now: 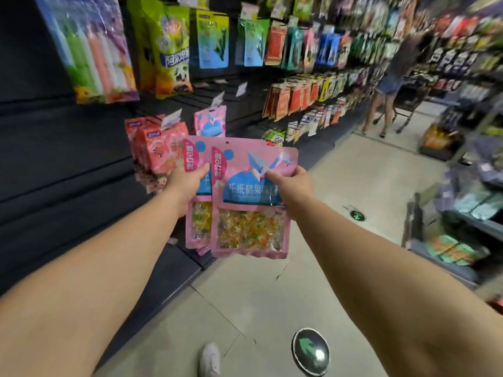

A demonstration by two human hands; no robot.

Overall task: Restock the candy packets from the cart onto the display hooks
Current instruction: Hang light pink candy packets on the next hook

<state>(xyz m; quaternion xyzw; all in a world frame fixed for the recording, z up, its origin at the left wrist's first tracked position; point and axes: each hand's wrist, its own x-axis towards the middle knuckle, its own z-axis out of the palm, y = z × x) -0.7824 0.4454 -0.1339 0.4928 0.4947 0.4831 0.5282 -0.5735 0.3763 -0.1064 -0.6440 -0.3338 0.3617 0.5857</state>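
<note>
Two pink candy packets, one gripped per hand, before hanging red packets.

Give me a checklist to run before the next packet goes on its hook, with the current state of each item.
1. Right hand grips the front packet: ok.
2. Left hand holds the rear packet: ok.
3. Matching pink packet already hanging on the rack, so the target hook is located: ok.
4. Hang hole at the front packet's top edge open and untorn: cannot tell, too small.
5. Free room left on that hook: cannot tell, the hook is hidden by its price tag and packet.
6. Aisle beside the rack free: ok; a shopper stands well down the aisle.
</note>
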